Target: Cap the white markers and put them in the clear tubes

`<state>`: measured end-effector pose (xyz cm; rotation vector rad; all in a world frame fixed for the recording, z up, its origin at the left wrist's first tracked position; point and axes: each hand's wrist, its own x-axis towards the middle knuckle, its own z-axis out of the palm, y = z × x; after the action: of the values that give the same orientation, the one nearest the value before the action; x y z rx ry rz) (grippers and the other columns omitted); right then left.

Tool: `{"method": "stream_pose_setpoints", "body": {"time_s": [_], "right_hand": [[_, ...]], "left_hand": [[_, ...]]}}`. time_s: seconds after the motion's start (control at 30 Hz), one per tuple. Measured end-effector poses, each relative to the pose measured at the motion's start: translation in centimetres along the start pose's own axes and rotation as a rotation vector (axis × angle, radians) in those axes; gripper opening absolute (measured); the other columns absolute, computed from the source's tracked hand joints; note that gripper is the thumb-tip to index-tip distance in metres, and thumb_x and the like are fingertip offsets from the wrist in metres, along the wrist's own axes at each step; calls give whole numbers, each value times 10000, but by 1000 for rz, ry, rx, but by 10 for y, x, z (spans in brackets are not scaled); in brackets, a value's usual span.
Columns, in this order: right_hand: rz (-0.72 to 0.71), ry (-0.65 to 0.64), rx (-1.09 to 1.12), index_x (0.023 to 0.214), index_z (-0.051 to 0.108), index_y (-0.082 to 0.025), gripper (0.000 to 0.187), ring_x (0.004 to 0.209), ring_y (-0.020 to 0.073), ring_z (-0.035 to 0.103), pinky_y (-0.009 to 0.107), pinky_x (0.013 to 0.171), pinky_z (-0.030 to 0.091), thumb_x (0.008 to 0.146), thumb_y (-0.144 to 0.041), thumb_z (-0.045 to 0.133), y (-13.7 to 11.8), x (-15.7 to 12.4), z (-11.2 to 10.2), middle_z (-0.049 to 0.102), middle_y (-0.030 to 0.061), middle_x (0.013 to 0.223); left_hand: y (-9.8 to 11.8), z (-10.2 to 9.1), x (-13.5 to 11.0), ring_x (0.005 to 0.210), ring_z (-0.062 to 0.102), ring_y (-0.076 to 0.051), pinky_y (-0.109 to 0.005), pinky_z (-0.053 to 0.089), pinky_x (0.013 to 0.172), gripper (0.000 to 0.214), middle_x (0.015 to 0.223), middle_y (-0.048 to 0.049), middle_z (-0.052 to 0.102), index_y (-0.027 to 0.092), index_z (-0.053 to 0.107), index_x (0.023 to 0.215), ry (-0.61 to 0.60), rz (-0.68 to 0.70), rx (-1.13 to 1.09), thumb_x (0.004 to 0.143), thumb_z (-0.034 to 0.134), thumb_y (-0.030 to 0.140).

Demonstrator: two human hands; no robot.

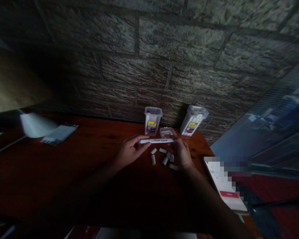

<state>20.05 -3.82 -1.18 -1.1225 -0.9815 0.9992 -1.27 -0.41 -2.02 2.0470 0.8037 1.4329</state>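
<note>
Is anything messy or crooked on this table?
Yes. The small white marker caps lie scattered loose on the dark wooden table, below the white marker pen held between the left hand and right hand. The right-hand clear plastic box leans tilted by the brick wall, while the other clear plastic box stands upright.

We cannot read the print on the marker [155, 141] pinched between our left hand [129, 151] and right hand [181, 153], nor the labels on the clear box [152, 121] and the second box [193, 121] just beyond them. Right of the right hand, the booklet [225, 192] is pixelated across its top. Far left of the left hand, a white pack [59, 133] is blurred
</note>
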Motion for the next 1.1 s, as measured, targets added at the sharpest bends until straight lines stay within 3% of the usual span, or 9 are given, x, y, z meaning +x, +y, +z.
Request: {"method": "stream_pose_setpoints", "body": {"time_s": [0.2, 0.4, 0.53, 0.63, 0.73, 0.83, 0.93, 1.03, 1.1], "right_hand": [[37, -72, 33, 807, 641, -194, 325, 451, 86, 432, 225, 429, 323, 726, -497, 726, -8, -9, 7, 634, -13, 621], [-30, -246, -177, 904, 705, -196, 355, 566, 119, 553, 239, 524, 410, 759, -519, 737, -13, -19, 10, 683, 6, 671], [54, -382, -213, 1030, 726, -199, 402, 557, 109, 545, 232, 515, 403, 770, -504, 756, -13, -24, 13, 712, 14, 718], [99, -359, -94, 963, 736, -207, 359, 535, 90, 519, 213, 492, 395, 789, -522, 745, -14, -23, 15, 719, 15, 734], [120, -244, 97, 862, 725, -215, 333, 564, 86, 543, 197, 504, 424, 778, -536, 757, -16, -19, 13, 721, 10, 763], [147, -213, 214, 895, 724, -229, 316, 604, 88, 587, 194, 539, 469, 748, -498, 801, -17, -15, 11, 725, 1, 810], [160, -266, 228, 974, 719, -251, 298, 655, 94, 639, 212, 640, 532, 748, -415, 823, -17, -16, 11, 728, -9, 864], [170, -296, 203, 992, 694, -268, 295, 681, 114, 680, 260, 705, 569, 747, -369, 823, -17, -20, 14, 720, -21, 908], [163, -279, 186, 1008, 665, -276, 344, 687, 143, 701, 308, 720, 585, 724, -375, 832, -18, -21, 15, 721, -18, 921]], "left_hand": [[1, -2, 11, 537, 537, -71, -185, 411, 477, 371, 802, 2, 707, 173, 663, 1045, 141, -363, -406, 743, 810, 330], [2, -1, 12, 533, 528, -63, -199, 409, 501, 421, 849, 2, 725, 185, 671, 1064, 95, -486, -661, 706, 849, 317], [1, -4, 14, 910, 688, -197, -331, 532, 814, 510, 1102, -86, 742, 194, 666, 1161, 2, -631, -1025, 789, 750, 532], [2, -12, 15, 1335, 513, -312, -490, 387, 1104, 740, 1347, -145, 639, 177, 621, 1275, -104, -709, -1378, 846, 488, 765], [1, -19, 16, 1451, 372, -335, -537, 277, 1171, 837, 1421, -175, 579, 158, 575, 1342, -147, -713, -1523, 852, 385, 809], [-1, -22, 16, 1464, 357, -331, -532, 281, 1171, 845, 1431, -160, 577, 182, 590, 1330, -146, -679, -1509, 835, 375, 832], [-5, -21, 18, 1380, 480, -324, -515, 388, 1100, 843, 1400, -134, 609, 226, 633, 1271, -158, -674, -1369, 808, 347, 871], [-11, -14, 16, 1052, 690, -290, -452, 531, 884, 836, 1172, -152, 722, 203, 684, 1149, -166, -706, -1035, 824, 295, 868], [-14, -8, 12, 751, 696, -232, -365, 536, 699, 786, 866, -120, 746, 171, 704, 978, -171, -661, -658, 837, 325, 845]]}}
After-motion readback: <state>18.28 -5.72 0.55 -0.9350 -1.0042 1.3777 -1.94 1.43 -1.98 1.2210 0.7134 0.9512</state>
